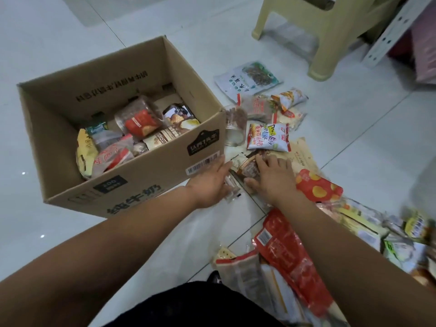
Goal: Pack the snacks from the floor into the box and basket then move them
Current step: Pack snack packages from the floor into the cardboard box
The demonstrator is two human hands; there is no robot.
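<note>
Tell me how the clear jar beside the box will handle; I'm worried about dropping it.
The clear jar looks rigid and round, so a nudge on the smooth floor would probably roll it. Only partly filled with brown pieces, it is likely light, with contents shifting when tilted. Its glossy wall may be slippery.

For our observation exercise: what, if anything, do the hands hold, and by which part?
Right hand lies on the brown snack packet, fingers on top, thumb at its near edge, grip uncertain; left hand, fingers straight, holds nothing.
</note>
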